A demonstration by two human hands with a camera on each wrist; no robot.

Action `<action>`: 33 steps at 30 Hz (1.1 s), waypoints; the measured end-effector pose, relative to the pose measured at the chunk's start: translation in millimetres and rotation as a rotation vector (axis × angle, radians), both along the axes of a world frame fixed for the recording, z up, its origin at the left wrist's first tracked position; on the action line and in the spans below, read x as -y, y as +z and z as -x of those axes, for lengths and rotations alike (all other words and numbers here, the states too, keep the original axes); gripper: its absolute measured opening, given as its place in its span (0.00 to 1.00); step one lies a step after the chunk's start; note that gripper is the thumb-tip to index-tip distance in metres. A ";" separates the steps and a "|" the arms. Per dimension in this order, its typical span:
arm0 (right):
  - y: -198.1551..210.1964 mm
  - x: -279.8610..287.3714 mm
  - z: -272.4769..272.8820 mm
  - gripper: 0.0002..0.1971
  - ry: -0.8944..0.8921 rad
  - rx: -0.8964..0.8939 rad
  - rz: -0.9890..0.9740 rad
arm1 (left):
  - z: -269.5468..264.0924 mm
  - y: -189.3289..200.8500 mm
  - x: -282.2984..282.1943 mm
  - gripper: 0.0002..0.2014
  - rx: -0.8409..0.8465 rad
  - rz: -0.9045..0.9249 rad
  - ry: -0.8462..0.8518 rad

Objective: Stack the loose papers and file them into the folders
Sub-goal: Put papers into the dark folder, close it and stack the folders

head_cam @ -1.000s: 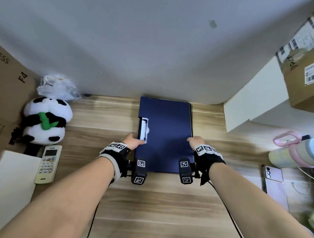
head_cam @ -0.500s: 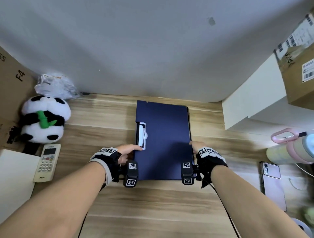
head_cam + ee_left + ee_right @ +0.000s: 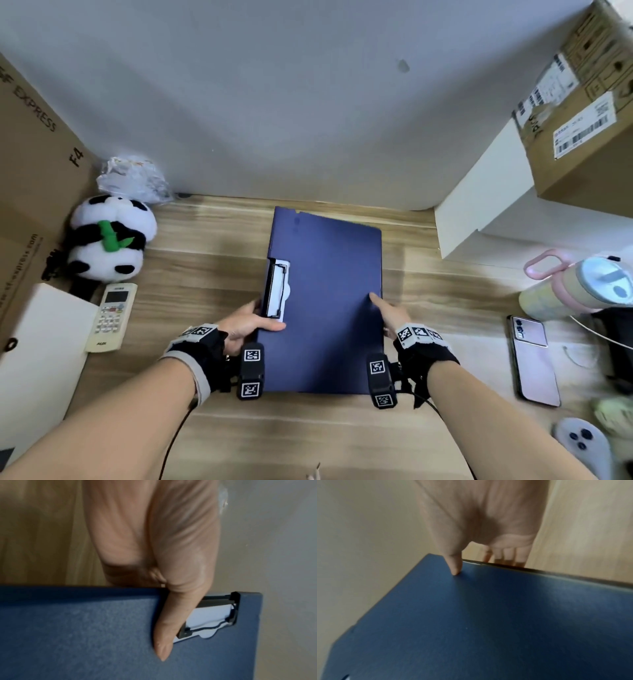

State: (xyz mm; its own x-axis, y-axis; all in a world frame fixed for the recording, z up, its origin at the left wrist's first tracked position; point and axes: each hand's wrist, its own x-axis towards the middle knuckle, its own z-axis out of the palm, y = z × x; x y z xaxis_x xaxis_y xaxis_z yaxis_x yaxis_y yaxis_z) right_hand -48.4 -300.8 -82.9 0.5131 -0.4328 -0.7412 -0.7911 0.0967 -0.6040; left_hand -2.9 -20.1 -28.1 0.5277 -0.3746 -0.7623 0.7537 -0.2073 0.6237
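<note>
A closed dark blue folder [image 3: 329,301] is in the middle of the wooden desk, its near end raised a little. A black clip with white paper [image 3: 278,291] shows in a cut-out on its left edge. My left hand [image 3: 251,325] grips the left edge, thumb [image 3: 164,632] on the cover beside the clip, fingers under it. My right hand [image 3: 388,313] holds the right edge, thumb [image 3: 454,566] on top and fingers [image 3: 506,559] beneath. The blue cover [image 3: 488,622] fills both wrist views. No loose papers are in sight.
A panda toy [image 3: 109,240], a white remote [image 3: 111,317] and a cardboard box [image 3: 30,178] stand at the left. A pink-handled bottle [image 3: 579,284], a phone [image 3: 532,359] and a white box [image 3: 479,202] lie at the right. The wall is just behind the folder.
Both hands have drawn the folder toward me and lifted its near end. My left thumb now lies on the cover beside the clip.
</note>
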 end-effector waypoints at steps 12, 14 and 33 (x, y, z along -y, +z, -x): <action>92.9 -23.7 7.6 0.18 0.003 0.680 0.032 | -2.4 12.1 3.3 0.27 0.602 -0.257 0.108; 101.1 -25.8 12.3 0.18 0.015 0.697 0.032 | 2.5 10.2 4.9 0.26 0.624 -0.271 0.188; 95.1 -33.9 20.4 0.33 0.045 0.720 0.002 | -6.1 40.1 5.5 0.25 0.650 -0.203 0.026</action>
